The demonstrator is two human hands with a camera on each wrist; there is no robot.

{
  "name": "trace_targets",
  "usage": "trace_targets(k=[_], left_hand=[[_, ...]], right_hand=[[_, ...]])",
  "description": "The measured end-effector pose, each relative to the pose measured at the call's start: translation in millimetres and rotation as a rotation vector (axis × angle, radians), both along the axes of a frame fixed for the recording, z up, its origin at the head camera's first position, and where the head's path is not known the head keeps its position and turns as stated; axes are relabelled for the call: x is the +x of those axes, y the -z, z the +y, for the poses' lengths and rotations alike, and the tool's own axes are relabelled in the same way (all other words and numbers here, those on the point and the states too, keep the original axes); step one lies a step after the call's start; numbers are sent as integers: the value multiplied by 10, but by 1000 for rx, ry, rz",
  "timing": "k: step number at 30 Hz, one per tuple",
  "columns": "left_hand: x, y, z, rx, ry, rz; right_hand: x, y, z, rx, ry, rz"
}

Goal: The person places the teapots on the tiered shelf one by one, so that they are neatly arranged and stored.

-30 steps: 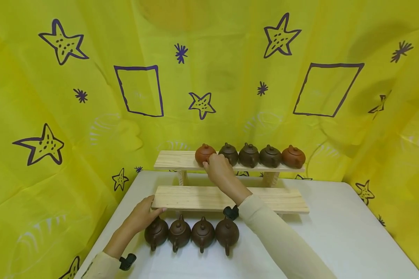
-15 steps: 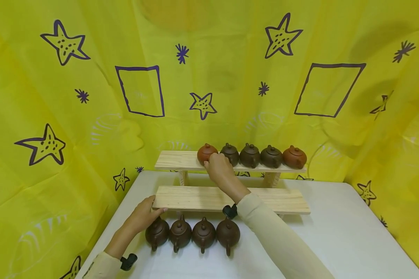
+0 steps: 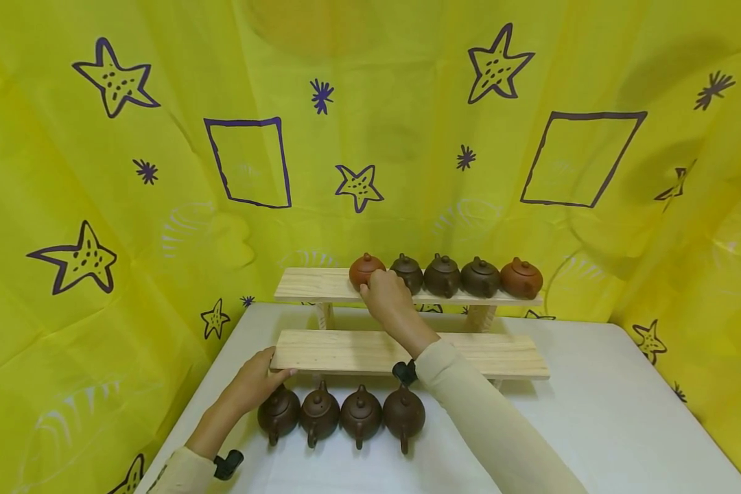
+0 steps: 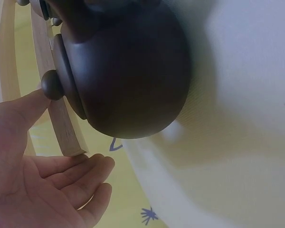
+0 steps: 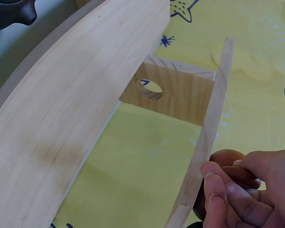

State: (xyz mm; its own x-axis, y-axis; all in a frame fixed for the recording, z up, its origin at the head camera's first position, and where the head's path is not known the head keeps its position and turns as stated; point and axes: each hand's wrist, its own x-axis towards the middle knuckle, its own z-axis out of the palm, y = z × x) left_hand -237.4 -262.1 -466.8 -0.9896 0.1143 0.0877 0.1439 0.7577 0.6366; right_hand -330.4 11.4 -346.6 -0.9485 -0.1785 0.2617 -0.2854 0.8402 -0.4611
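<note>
On the upper wooden shelf stands an orange-brown teapot (image 3: 363,269), leftmost in its row. My right hand (image 3: 387,298) pinches it at the near side, where fingers cover the handle; the right wrist view shows my right hand (image 5: 244,187) with curled fingers against the shelf edge, the teapot mostly hidden. My left hand (image 3: 256,379) touches the left end of the lower shelf (image 3: 333,350). In the left wrist view, relaxed fingers of my left hand (image 4: 47,185) lie at the plank's end, beside a dark brown teapot (image 4: 133,71) on the table.
Right of the orange-brown teapot sit several dark teapots (image 3: 442,276) and a reddish teapot (image 3: 521,278). A row of dark brown teapots (image 3: 361,413) lines the white table (image 3: 593,412) before the lower shelf. Yellow patterned cloth (image 3: 407,137) hangs behind and at both sides.
The view has shifted very slightly. My right hand stays at the orange-brown teapot, which has hardly moved, and my left hand stays at the lower shelf's end.
</note>
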Motion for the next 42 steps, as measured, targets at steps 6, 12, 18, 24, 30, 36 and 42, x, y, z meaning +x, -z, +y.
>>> trace_targets(k=[6,12,18,24,30,36,42], left_hand=[[1,-11,6,-5,1,-2],[1,-14,12,0,4,-3],[-12,0,6,1,1,3],[-6,-3,6,7,-1,-11],[14,-14,-1,4,-1,-17],[24,-2,-8,8,-6,-8],[13,14,0,15,5,-3]], right_hand=[[5,17,17,-35,-2,6],[62,52,70,-35,-8,14],[211,85,212,-13,-86,14],[447,197,460,-10,-134,7],[805,426,684,-13,-236,-6],[1192,703,810,-6,-297,-39],[1457,1051,906,-35,-321,-137]])
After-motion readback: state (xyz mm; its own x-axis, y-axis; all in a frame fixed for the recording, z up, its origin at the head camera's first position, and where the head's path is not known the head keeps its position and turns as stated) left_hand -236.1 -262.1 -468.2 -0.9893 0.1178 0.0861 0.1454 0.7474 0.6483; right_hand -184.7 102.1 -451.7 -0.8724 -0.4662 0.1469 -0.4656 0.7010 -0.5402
